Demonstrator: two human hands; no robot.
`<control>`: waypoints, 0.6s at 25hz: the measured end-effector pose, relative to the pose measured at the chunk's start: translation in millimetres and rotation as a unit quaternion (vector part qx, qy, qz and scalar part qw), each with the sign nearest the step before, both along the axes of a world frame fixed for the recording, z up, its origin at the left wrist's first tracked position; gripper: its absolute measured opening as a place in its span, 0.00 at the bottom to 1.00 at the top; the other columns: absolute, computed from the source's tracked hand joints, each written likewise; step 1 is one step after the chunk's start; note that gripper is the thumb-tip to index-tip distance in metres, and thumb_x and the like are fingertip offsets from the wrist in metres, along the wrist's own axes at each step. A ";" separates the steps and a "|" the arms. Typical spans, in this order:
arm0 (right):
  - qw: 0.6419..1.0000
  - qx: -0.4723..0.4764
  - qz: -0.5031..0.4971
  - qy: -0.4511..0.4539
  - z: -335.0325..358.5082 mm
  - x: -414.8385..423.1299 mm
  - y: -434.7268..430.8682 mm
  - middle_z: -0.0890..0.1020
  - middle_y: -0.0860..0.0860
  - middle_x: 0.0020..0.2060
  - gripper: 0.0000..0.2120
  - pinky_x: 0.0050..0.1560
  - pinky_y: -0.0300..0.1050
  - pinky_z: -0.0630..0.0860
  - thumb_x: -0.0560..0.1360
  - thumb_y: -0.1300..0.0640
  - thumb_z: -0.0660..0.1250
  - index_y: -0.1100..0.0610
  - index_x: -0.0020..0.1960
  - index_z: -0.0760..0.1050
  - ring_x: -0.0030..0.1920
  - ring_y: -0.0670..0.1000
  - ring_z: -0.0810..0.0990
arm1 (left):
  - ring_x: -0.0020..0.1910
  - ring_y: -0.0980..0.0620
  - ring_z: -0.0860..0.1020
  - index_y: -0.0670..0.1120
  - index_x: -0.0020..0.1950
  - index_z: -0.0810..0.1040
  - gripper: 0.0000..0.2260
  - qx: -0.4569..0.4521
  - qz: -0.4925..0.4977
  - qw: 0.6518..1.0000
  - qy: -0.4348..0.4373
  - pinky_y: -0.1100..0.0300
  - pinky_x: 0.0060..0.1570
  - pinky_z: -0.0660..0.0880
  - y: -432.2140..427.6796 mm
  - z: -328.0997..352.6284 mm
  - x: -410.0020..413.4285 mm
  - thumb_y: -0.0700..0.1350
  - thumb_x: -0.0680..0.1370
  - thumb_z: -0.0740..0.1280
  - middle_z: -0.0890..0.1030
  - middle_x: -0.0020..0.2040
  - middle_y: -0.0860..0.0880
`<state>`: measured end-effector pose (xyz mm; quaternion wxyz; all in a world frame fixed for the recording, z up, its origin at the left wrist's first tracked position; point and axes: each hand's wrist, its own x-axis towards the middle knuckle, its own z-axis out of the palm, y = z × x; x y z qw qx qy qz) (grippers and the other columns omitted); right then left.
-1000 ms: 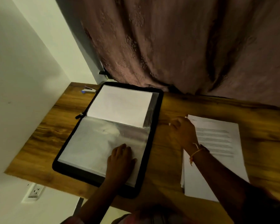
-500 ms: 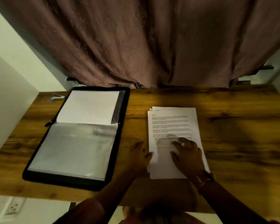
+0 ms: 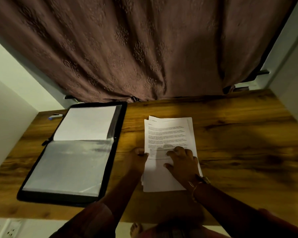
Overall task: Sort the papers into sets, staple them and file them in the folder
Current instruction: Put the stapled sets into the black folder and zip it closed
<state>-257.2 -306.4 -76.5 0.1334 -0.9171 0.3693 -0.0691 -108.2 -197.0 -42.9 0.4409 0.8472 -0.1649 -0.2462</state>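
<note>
papers (image 3: 167, 133): stacked on the desk (image 3: 239, 134), just right of the open folder (image 3: 58, 198)
left hand (image 3: 137, 158): fingers curled, pinching the papers' left edge
right hand (image 3: 183, 162): fingers spread, pressing on the top sheet

Printed papers (image 3: 169, 134) lie stacked, slightly fanned, mid-table; black zip folder (image 3: 109, 169) lies open just left, clear sleeves showing; small stapler (image 3: 55, 115) at its far-left corner.
</note>
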 end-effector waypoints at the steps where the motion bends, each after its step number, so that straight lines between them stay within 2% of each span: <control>1: 1.000 0.002 0.005 0.004 -0.4 0.1 0.0 0.73 0.49 0.65 0.24 0.57 0.60 0.74 0.70 0.36 0.71 0.43 0.63 0.75 0.64 0.58 0.72 | 0.45 0.55 0.81 0.47 0.49 0.81 0.02 0.014 0.002 1.000 -0.016 0.63 0.43 0.75 0.9 2.3 -0.8 0.44 0.79 0.72 0.84 0.47 0.52; 3: 1.000 0.003 0.009 0.002 -0.7 0.4 -0.8 0.72 0.49 0.66 0.24 0.59 0.59 0.72 0.72 0.37 0.69 0.43 0.65 0.74 0.66 0.57 0.70 | 0.44 0.57 0.80 0.49 0.50 0.82 0.03 0.044 0.009 0.999 -0.023 0.64 0.40 0.72 4.0 3.9 -0.5 0.47 0.78 0.72 0.83 0.45 0.56; 5: 1.000 0.002 0.011 0.000 -1.0 1.4 -0.7 0.72 0.49 0.66 0.24 0.60 0.59 0.72 0.72 0.37 0.69 0.44 0.65 0.75 0.66 0.57 0.70 | 0.45 0.56 0.81 0.51 0.50 0.82 0.04 0.051 0.012 0.998 -0.018 0.62 0.41 0.75 6.0 4.1 0.4 0.49 0.78 0.71 0.84 0.47 0.56; 9: 0.999 -0.040 0.026 0.003 -5.2 1.2 -0.6 0.77 0.53 0.61 0.25 0.52 0.58 0.77 0.66 0.39 0.76 0.49 0.58 0.80 0.59 0.59 0.76 | 0.44 0.55 0.83 0.53 0.51 0.83 0.03 0.042 0.015 0.999 -0.014 0.58 0.43 0.79 8.6 8.0 -0.3 0.50 0.79 0.70 0.85 0.48 0.56; 12: 0.997 -0.064 0.041 -0.001 -8.8 -1.7 0.0 0.78 0.55 0.60 0.25 0.50 0.58 0.78 0.64 0.40 0.77 0.51 0.55 0.81 0.57 0.59 0.77 | 0.43 0.55 0.81 0.52 0.52 0.83 0.06 0.107 -0.011 0.992 -0.065 0.54 0.48 0.81 10.7 5.6 -2.8 0.52 0.81 0.67 0.85 0.48 0.54; 15: 0.995 -0.083 0.044 -0.036 -18.2 -6.8 2.7 0.78 0.56 0.61 0.21 0.51 0.58 0.77 0.69 0.42 0.73 0.51 0.58 0.79 0.58 0.60 0.77 | 0.46 0.57 0.78 0.51 0.59 0.82 0.11 0.173 -0.077 0.970 -0.155 0.58 0.52 0.76 11.7 -0.5 -4.8 0.54 0.83 0.63 0.84 0.55 0.51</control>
